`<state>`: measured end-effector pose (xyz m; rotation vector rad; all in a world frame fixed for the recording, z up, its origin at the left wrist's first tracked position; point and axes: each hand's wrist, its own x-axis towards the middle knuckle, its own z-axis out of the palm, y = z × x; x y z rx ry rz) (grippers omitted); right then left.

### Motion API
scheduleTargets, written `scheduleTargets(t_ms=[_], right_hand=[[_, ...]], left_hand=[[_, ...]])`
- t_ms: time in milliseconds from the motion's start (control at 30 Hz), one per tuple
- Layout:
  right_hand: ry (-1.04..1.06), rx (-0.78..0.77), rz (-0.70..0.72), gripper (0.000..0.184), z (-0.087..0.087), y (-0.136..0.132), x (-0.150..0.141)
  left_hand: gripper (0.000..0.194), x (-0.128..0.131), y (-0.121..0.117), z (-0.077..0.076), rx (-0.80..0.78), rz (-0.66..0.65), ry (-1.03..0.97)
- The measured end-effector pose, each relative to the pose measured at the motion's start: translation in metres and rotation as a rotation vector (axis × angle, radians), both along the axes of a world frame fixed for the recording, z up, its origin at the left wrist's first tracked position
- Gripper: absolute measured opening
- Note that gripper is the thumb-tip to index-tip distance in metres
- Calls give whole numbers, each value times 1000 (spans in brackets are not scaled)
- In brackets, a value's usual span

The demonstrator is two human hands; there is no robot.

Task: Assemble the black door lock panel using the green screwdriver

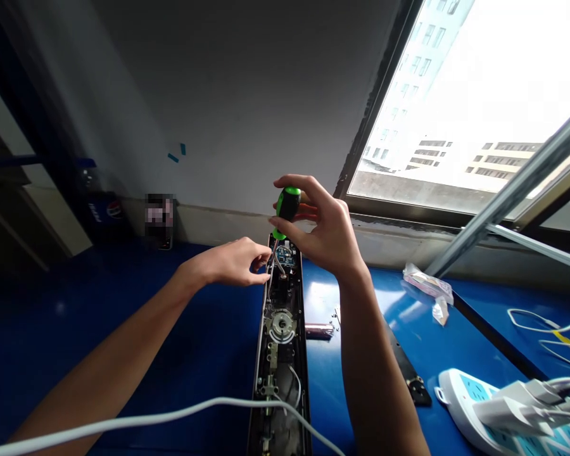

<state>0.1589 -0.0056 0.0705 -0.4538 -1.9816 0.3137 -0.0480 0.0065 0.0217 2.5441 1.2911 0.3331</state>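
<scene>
A long open door-lock panel (281,354) lies on the blue table (194,342), its circuit board, wires and round metal gear showing. My right hand (320,228) is closed round a green and black screwdriver (287,209), held upright over the panel's far end. My left hand (235,261) pinches the thin wires at the panel's far left edge, fingers closed on them.
A white cable (147,419) crosses the near foreground. A white power strip (484,405) with plugs sits at the right, near loose white wires (546,329). A plastic bag (427,284), small screws (335,313), a black metal strip (408,373) and a window (479,107) are nearby.
</scene>
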Motion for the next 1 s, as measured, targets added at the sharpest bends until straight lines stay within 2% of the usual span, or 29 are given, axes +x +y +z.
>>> scheduleTargets(t_ms=[267, 1000], right_hand=[[-56, -29, -4, 43, -4, 3, -5], [-72, -55, -28, 45, -7, 8, -6]], left_hand=[[28, 9, -4, -7, 15, -3, 12], [29, 7, 0, -10, 10, -12, 3]])
